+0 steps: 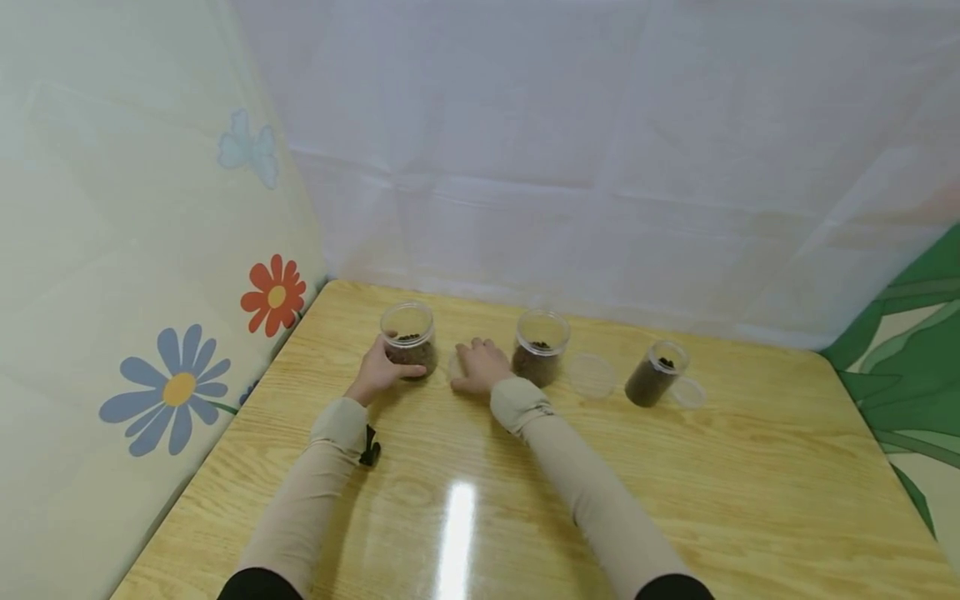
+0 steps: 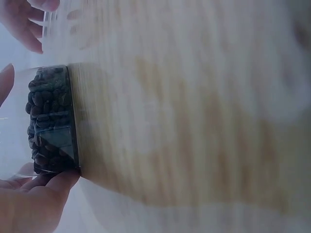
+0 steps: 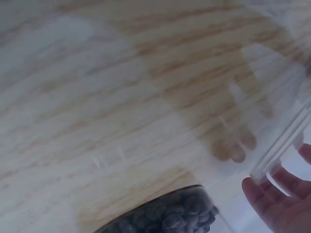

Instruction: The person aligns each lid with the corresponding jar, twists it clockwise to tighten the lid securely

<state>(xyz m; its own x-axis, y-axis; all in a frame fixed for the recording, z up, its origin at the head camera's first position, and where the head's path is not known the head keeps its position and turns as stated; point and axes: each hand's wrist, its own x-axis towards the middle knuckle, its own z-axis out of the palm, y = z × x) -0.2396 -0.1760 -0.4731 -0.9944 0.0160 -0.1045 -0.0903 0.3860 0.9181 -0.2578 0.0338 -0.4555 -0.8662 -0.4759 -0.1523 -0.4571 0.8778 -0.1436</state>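
At the left of the table, my left hand [image 1: 382, 369] grips a clear jar [image 1: 409, 310], thumb across its near side. Dark coffee beans [image 2: 51, 116] fill its lower part, and its top is uncovered. To the right of that jar, my right hand [image 1: 482, 367] holds a clear lid [image 1: 454, 365], mostly hidden under the hand in the head view. In the right wrist view, the fingers [image 3: 262, 196] curl at the lid's rim [image 3: 279, 145]. Just right of this hand stands a second uncovered jar [image 1: 537, 363] with dark contents.
Another lid [image 1: 592, 376] lies flat beside the second jar. Farther right stands a narrower uncovered jar [image 1: 651, 379] of dark contents, with a small lid [image 1: 687, 392] next to it. The wooden table [image 1: 765, 467] meets a white cloth backdrop [image 1: 570, 158] behind the jars.
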